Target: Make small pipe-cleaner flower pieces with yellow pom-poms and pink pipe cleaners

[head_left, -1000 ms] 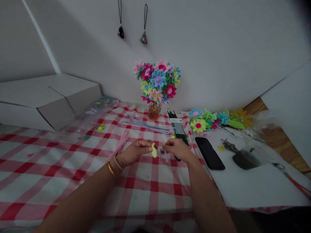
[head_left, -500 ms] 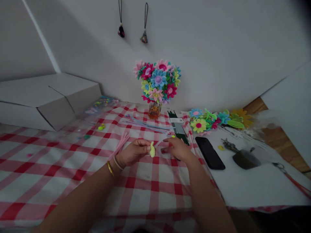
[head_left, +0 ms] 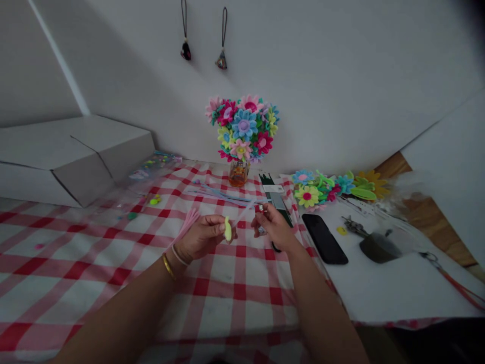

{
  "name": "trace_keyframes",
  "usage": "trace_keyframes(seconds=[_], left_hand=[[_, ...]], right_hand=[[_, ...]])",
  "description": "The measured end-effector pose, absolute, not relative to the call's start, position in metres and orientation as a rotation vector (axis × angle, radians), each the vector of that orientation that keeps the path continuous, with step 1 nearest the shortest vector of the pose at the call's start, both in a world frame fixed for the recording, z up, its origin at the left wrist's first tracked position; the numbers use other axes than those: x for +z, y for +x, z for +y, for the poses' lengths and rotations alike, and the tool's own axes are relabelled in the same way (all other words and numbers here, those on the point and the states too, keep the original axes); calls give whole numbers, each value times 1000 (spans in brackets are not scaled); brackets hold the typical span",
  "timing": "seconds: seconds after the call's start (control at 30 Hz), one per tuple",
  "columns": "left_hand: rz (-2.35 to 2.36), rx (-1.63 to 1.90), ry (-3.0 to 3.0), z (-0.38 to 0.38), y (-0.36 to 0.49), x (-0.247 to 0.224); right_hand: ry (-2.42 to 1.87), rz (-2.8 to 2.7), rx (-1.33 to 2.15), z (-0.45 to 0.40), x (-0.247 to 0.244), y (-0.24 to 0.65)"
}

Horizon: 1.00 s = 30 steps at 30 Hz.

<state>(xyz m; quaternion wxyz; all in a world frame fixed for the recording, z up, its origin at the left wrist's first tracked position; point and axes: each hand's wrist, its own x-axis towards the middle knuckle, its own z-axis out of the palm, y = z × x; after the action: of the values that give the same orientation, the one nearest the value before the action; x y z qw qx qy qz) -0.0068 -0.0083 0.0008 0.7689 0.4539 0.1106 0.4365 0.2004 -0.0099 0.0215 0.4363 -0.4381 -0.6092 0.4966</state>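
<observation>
My left hand [head_left: 208, 233] is closed in a pinch on a small fuzzy yellow petal-like piece [head_left: 228, 230], bent from what looks like pipe cleaner. A pale, translucent stick [head_left: 244, 212], perhaps a glue stick, slants up from beside those fingers; whether they grip it I cannot tell. Just to the right, my right hand [head_left: 273, 226] is curled round a small red lighter [head_left: 259, 208], its metal top showing near the thumb. A gap separates the two hands. Pink pipe cleaners [head_left: 185, 227] lie beside my left wrist.
Beyond the hands stands a glass vase [head_left: 238, 174] of fuzzy flowers [head_left: 244, 124]. Green stems [head_left: 278, 202] lie behind my right hand. Further right are a black phone [head_left: 325, 238], keys [head_left: 355, 226] and loose flowers [head_left: 308, 195]. A white box [head_left: 76, 156] fills the back left.
The lighter, low by my right fingers before, is now upright in my closed right hand. My left hand and the yellow piece have shifted slightly left.
</observation>
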Motion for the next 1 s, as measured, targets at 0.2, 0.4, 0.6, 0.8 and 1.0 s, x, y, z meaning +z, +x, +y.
trace_keyframes(seconds=[0.2, 0.4, 0.6, 0.8, 1.0], left_hand=[[234, 937, 995, -7, -7, 2], [267, 913, 1001, -5, -7, -1], [270, 873, 1006, -4, -8, -4], [269, 837, 1031, -6, -9, -2], [268, 823, 1042, -7, -9, 0]], right_hand=[[-953, -1270, 1286, -13, 27, 200], [-1049, -1171, 1310, -9, 24, 203], [-1156, -1085, 1380, -2, 19, 211], [-1182, -1067, 1328, -4, 20, 209], [-1087, -1077, 1259, -8, 22, 203]])
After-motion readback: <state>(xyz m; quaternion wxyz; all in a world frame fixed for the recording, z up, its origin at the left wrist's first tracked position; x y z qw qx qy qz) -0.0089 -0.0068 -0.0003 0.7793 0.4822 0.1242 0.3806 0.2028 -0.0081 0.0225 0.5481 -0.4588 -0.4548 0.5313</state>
